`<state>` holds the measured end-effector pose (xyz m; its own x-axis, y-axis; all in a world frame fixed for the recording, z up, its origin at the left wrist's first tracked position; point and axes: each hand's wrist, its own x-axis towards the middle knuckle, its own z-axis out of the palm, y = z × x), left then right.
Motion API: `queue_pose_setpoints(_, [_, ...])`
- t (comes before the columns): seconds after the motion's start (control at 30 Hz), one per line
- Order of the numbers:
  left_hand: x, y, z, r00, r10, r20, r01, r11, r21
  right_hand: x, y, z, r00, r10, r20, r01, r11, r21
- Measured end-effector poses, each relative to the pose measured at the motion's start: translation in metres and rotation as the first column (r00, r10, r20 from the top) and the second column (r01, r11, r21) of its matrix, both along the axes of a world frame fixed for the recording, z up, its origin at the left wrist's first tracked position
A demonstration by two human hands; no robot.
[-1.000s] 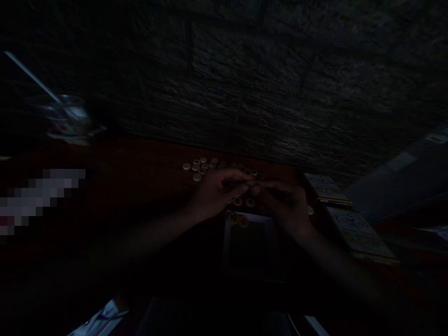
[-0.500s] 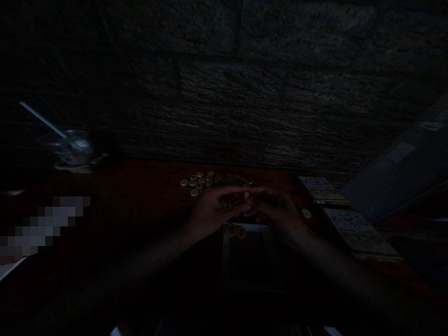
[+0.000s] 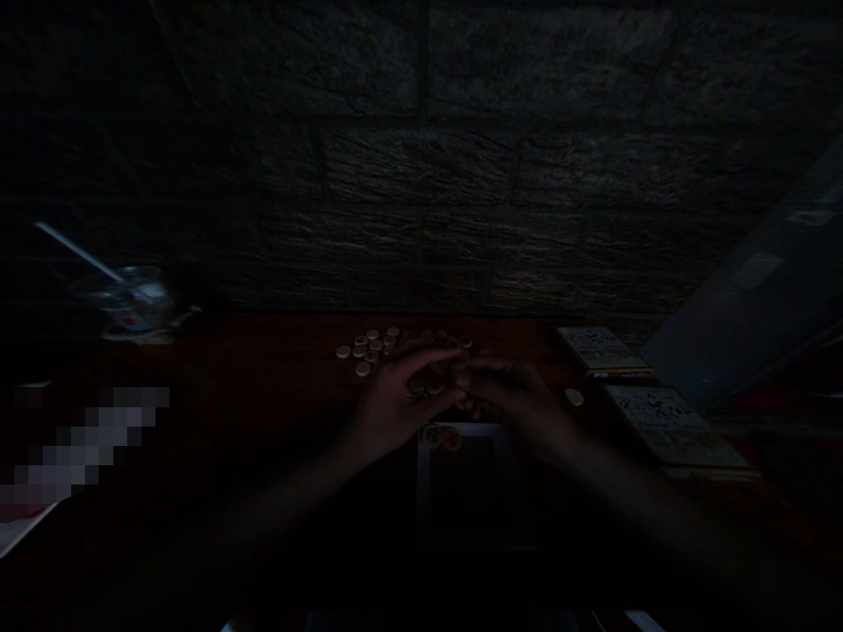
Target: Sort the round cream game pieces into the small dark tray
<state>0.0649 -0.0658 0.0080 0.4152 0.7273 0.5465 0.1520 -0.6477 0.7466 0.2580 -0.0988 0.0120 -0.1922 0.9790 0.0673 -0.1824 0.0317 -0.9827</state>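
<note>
The scene is very dark. My left hand [image 3: 392, 399] curves around several round wooden game pieces [image 3: 421, 384], its thumb and index finger apart with pieces showing between them. My right hand [image 3: 517, 399] meets it fingertip to fingertip, its thumb and fingers drawn together; whatever lies in that pinch is too dark to make out. Behind my left hand, more pale discs [image 3: 372, 345] lie loosely spread on the reddish table. Closer to me is a shallow frame-like tray [image 3: 423, 491] with a light rim, and two marked discs [image 3: 450, 438] rest at its far left corner.
On the right lie two printed boxes or books [image 3: 602, 348], with a single disc [image 3: 574, 398] beside them. A clear cup with a straw [image 3: 135, 298] stands far left. A stone-block wall [image 3: 421, 167] rises behind the table [image 3: 263, 369].
The view has shifted slightly. My fingertips have changed position against each other, and the small pale piece that showed between them is no longer clearly visible.
</note>
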Motion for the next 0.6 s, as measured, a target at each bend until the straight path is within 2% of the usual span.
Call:
queue_pose_setpoints(0.17, [-0.002,0.002,-0.002,1.000,0.024,-0.018,-0.023,0.998,0.057,-0.001,0.000,0.001,1.000,0.007,0.000,-0.007,1.000,0.030])
queue_pose_setpoints(0.27, [-0.002,0.001,-0.001,1.000,0.020,-0.009,-0.019,0.999,0.037,-0.001,0.000,0.002,1.000,-0.002,0.025,0.000,0.999,0.051])
queue_pose_setpoints(0.33, [0.000,0.000,0.001,1.000,0.005,0.018,-0.004,0.999,-0.038,0.001,-0.001,0.003,0.998,-0.042,0.053,0.037,0.995,0.090])
queue_pose_setpoints(0.4, [0.001,-0.001,0.002,0.996,-0.024,0.084,0.038,0.985,-0.169,0.004,-0.002,0.003,0.988,-0.105,0.112,0.082,0.977,0.196])
queue_pose_setpoints(0.47, [0.003,-0.002,0.002,0.987,-0.039,0.157,0.084,0.953,-0.291,0.007,-0.003,0.003,0.957,-0.186,0.223,0.093,0.923,0.374])
queue_pose_setpoints(0.53, [0.005,-0.001,0.003,0.980,-0.043,0.192,0.112,0.926,-0.362,0.010,-0.004,0.002,0.895,-0.266,0.357,0.032,0.838,0.545])
queue_pose_setpoints(0.6, [0.006,-0.002,0.003,0.978,-0.067,0.195,0.146,0.895,-0.422,0.012,-0.004,0.001,0.837,-0.325,0.439,-0.044,0.761,0.647])
